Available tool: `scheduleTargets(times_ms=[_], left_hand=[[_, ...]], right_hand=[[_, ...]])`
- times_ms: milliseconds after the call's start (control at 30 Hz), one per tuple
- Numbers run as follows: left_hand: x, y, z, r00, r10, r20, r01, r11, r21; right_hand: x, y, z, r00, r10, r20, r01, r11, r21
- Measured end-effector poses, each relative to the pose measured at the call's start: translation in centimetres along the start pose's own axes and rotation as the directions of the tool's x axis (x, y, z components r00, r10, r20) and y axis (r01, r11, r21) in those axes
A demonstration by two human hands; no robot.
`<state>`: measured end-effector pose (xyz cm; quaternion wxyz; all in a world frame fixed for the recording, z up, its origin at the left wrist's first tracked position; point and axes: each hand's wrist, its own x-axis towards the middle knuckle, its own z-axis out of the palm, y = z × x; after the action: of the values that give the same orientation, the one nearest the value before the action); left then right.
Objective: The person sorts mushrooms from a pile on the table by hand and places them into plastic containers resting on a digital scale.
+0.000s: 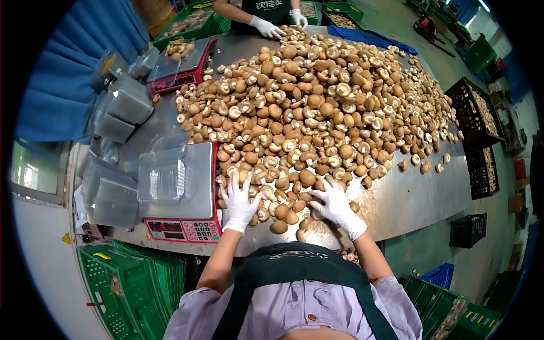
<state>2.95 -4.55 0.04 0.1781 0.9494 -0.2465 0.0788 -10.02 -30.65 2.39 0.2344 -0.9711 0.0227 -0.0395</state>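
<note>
A large heap of brown-capped mushrooms (317,107) covers the steel table, with some stems turned up. My left hand (240,203), in a white glove, lies on the heap's near edge beside the scale, its fingers spread over mushrooms. My right hand (336,206), also gloved in white, rests against the near mushrooms with its fingers apart. Neither hand is closed around a mushroom. Between the hands lie several loose mushrooms (286,212). Left of my left hand stands a red digital scale (182,230) with a clear plastic tray (163,180) on its plate.
Stacks of clear plastic trays (107,192) stand left of the scale. Across the table, a co-worker's gloved hands (267,27) touch the heap near a second red scale (175,83). Black crates (475,116) stand along the right side; green crates (122,283) are below left. A blue cloth (371,37) lies behind the heap.
</note>
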Motion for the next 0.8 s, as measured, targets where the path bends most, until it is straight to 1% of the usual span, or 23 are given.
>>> scheduleTargets(times_ms=[33, 67, 100, 133, 167, 200, 233, 267, 300, 333, 367, 433, 500, 533, 567, 600, 633, 667, 700, 733, 767, 800], left_hand=[[-0.6, -0.8, -0.6, 0.998, 0.063, -0.003, -0.063, 0.998, 0.025], [-1.3, -1.2, -0.6, 0.998, 0.063, -0.007, -0.063, 0.998, 0.004], [-1.9, -1.4, -0.7, 0.998, 0.065, -0.010, -0.065, 0.998, -0.018], [-2.5, -1.3, -1.1, 0.999, 0.041, 0.016, -0.040, 0.998, -0.047], [-3.0, -1.3, -1.0, 0.999, 0.048, -0.014, -0.049, 0.996, -0.076], [-3.4, -1.2, -1.1, 0.999, 0.043, 0.003, -0.043, 0.997, -0.069], [-3.7, -0.9, -1.1, 0.999, 0.037, 0.021, -0.036, 0.997, -0.063], [-4.0, -0.6, -0.9, 1.000, 0.026, 0.014, -0.024, 0.993, -0.117], [-4.0, -0.3, -1.0, 0.999, 0.037, -0.011, -0.038, 0.992, -0.121], [-4.1, 0.2, -1.1, 0.998, 0.053, -0.029, -0.056, 0.991, -0.121], [-4.0, 0.7, -1.1, 0.997, 0.068, -0.047, -0.074, 0.990, -0.122], [-3.8, 1.6, -1.0, 0.990, 0.099, -0.105, -0.115, 0.980, -0.160], [-3.5, 2.7, -1.3, 0.977, 0.152, -0.149, -0.179, 0.964, -0.194], [-3.4, 3.1, -1.7, 0.975, 0.186, -0.125, -0.208, 0.959, -0.191], [-3.5, 3.5, -1.6, 0.973, 0.205, -0.110, -0.225, 0.948, -0.225], [-3.6, 3.7, -1.4, 0.971, 0.231, -0.062, -0.239, 0.930, -0.279], [-3.6, 3.8, -1.1, 0.966, 0.259, -0.018, -0.250, 0.909, -0.333], [-3.8, 3.9, -0.8, 0.967, 0.253, -0.021, -0.245, 0.911, -0.333], [-4.0, 4.0, -0.4, 0.953, 0.304, 0.001, -0.287, 0.903, -0.319], [-4.2, 4.2, -0.2, 0.935, 0.354, 0.025, -0.330, 0.893, -0.307], [-4.3, 4.4, -0.1, 0.930, 0.368, 0.015, -0.347, 0.888, -0.303], [-4.5, 4.5, -0.1, 0.927, 0.374, 0.017, -0.351, 0.886, -0.304]], right_hand=[[0.2, 0.1, -0.1, 1.000, 0.028, -0.015, -0.027, 0.998, 0.057], [0.5, 0.2, -0.3, 0.998, 0.038, -0.057, -0.037, 0.999, 0.025], [1.1, 0.3, -0.3, 0.988, 0.011, -0.156, -0.007, 1.000, 0.024], [1.8, 0.2, 0.0, 0.971, 0.049, -0.233, -0.035, 0.997, 0.062], [2.5, 0.1, 0.4, 0.946, 0.089, -0.311, -0.061, 0.993, 0.101], [3.3, -0.2, 0.7, 0.937, 0.063, -0.343, -0.055, 0.998, 0.034], [3.9, -0.9, 0.5, 0.961, 0.070, -0.267, -0.078, 0.997, -0.019], [4.4, -1.2, 1.3, 0.975, 0.089, -0.204, -0.101, 0.994, -0.051], [4.9, -1.3, 2.1, 0.984, 0.109, -0.141, -0.121, 0.989, -0.083], [5.4, -1.2, 2.6, 0.979, 0.077, -0.186, -0.100, 0.988, -0.118], [5.5, -0.9, 2.6, 0.973, 0.118, -0.197, -0.123, 0.992, -0.009], [5.7, 0.0, 1.8, 0.952, 0.150, -0.265, -0.108, 0.980, 0.167], [5.3, -0.2, -0.6, 0.900, 0.402, -0.171, -0.278, 0.829, 0.485], [4.9, 0.0, -1.8, 0.874, 0.478, -0.092, -0.307, 0.688, 0.658], [4.4, 0.7, -2.6, 0.845, 0.535, 0.001, -0.325, 0.511, 0.796], [3.8, 2.4, -2.4, 0.835, 0.548, 0.044, -0.267, 0.334, 0.904], [3.8, 2.4, -3.0, 0.829, 0.552, 0.089, -0.197, 0.140, 0.970], [3.4, 2.3, -4.1, 0.807, 0.564, 0.174, -0.186, -0.038, 0.982], [3.0, 4.9, -2.9, 0.917, 0.389, 0.093, -0.064, -0.086, 0.994], [2.7, 4.6, -3.1, 0.893, 0.424, 0.152, -0.045, -0.253, 0.966], [2.3, 4.3, -3.5, 0.866, 0.449, 0.218, -0.015, -0.413, 0.911], [3.6, 1.5, -5.1, 0.688, 0.680, 0.253, -0.059, -0.295, 0.954]])
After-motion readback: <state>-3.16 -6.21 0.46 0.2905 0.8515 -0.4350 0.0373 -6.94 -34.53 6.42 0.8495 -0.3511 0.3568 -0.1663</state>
